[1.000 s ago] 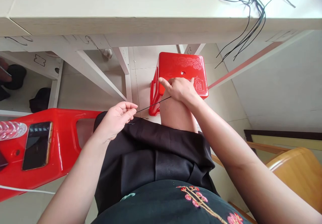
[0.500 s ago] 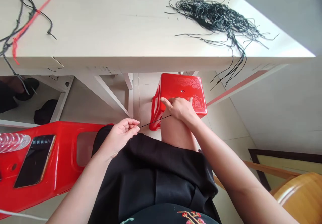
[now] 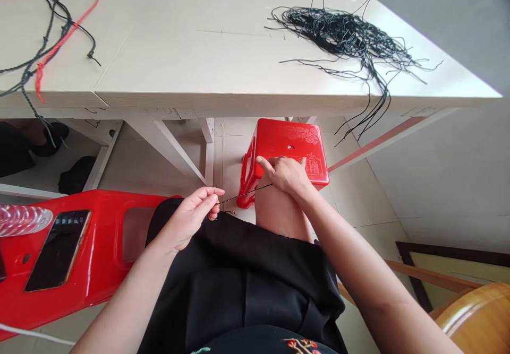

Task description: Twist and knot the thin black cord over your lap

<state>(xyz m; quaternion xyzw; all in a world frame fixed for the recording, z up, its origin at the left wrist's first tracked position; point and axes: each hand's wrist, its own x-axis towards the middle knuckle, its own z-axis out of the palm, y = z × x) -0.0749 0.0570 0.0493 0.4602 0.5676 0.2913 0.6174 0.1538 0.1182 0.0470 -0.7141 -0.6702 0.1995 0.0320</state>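
Observation:
A thin black cord (image 3: 244,194) runs taut between my two hands, just above my bare knee (image 3: 279,210). My left hand (image 3: 191,216) pinches its left end over my black skirt, fingers closed. My right hand (image 3: 285,173) rests on the knee and grips the cord's right end, index finger and thumb stretched out. A small red stool (image 3: 289,147) stands on the floor right behind my right hand.
A pale table (image 3: 179,62) spans the top, with a pile of black cords (image 3: 342,30) at its right and red and black braids (image 3: 43,30) at its left. A red stool (image 3: 111,248) at my left bears a phone (image 3: 58,250). A wooden chair (image 3: 474,311) stands at the lower right.
The camera has tilted up, so more of the tabletop and the cord pile shows. Both hands keep the same hold on the cord.

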